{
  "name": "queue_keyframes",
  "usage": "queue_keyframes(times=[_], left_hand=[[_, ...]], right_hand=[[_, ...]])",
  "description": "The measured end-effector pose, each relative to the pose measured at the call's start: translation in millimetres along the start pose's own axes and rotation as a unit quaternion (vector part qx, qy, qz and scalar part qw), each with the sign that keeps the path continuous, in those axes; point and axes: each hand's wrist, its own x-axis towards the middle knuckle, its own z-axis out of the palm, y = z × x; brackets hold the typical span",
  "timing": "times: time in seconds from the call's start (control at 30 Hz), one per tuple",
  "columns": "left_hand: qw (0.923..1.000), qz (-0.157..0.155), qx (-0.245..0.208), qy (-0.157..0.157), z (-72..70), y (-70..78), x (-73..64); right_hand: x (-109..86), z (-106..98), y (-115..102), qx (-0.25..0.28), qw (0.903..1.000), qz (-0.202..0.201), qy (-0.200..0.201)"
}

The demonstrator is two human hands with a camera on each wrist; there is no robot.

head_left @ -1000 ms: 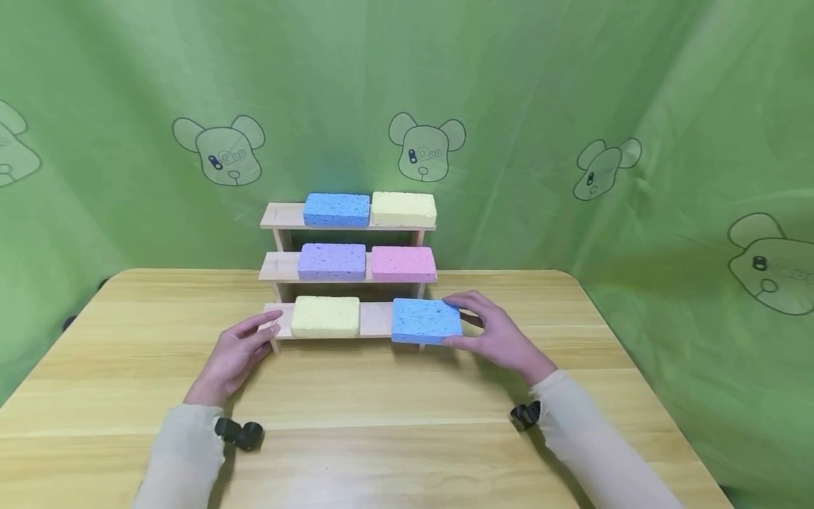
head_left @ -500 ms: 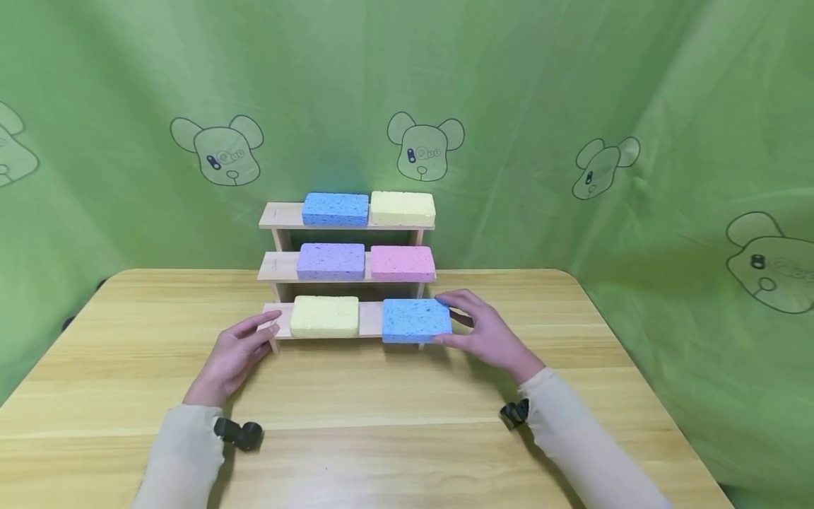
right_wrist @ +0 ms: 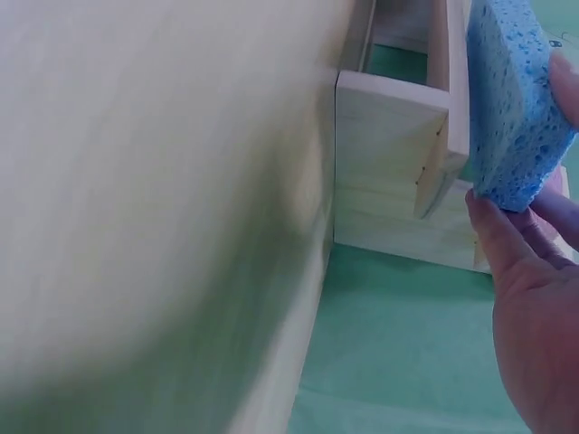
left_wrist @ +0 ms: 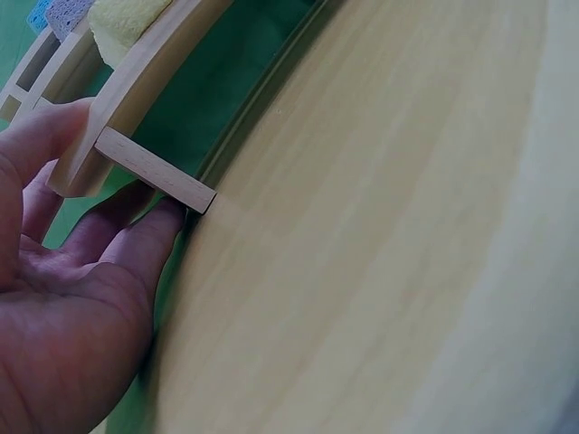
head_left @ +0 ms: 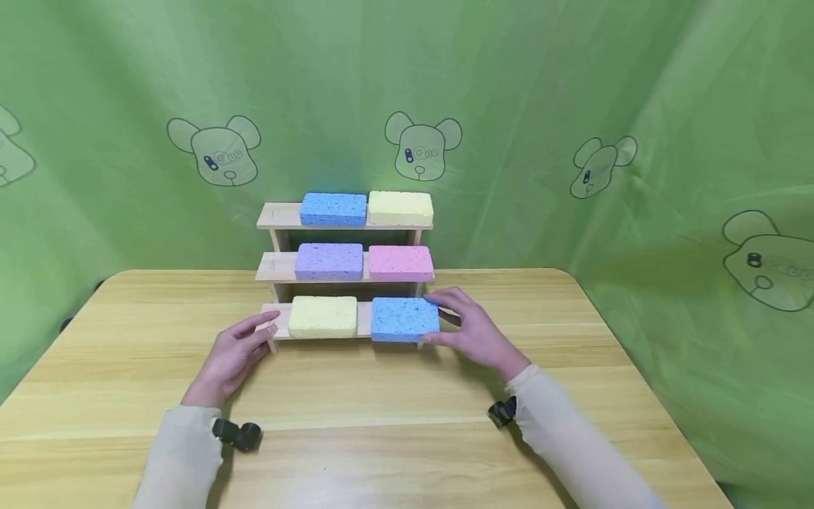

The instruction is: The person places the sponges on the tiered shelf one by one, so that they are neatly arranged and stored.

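My right hand [head_left: 477,336] grips a blue sponge [head_left: 405,318] by its right end, thumb at the front edge and fingers behind. That sponge is over the right part of the lowest tier of a three-tier wooden stand [head_left: 276,266]. In the right wrist view a thin gap seems to part the sponge [right_wrist: 516,108] from the tier board [right_wrist: 450,136]. My left hand [head_left: 229,357] holds the left end of the same tier, thumb at the board [left_wrist: 113,108] and fingers by the leg [left_wrist: 158,172]. A pale yellow sponge [head_left: 322,316] lies on this tier, left of the blue one.
Purple [head_left: 329,261] and pink [head_left: 400,262] sponges lie on the middle tier. Another blue sponge [head_left: 333,209] and a second yellow sponge [head_left: 400,208] lie on the top tier. Beneath is a wooden table [head_left: 356,438]; a green printed curtain [head_left: 509,85] hangs behind and at the sides.
My right hand has moved left with the blue sponge, narrowing the space between it and the lower yellow sponge. My left hand keeps its place on the stand.
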Motion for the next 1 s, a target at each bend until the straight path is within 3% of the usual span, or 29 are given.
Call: queue_keyframes(times=[0.2, 0.6, 1.0], left_hand=[[1.0, 0.003, -0.001, -0.001, 0.5, -1.4, 1.9], [1.0, 0.003, -0.006, -0.001, 1.2, -3.4, 2.8], [0.9999, 0.001, -0.012, -0.004, 0.5, 0.6, -0.7]], right_hand=[[3.8, 5.0, 1.8, -0.023, 0.9997, 0.005, 0.005], [5.9, 7.6, 3.2, 0.014, 0.9997, 0.018, 0.004], [-16.4, -10.1, 7.6, -0.02, 0.9985, 0.05, 0.009]])
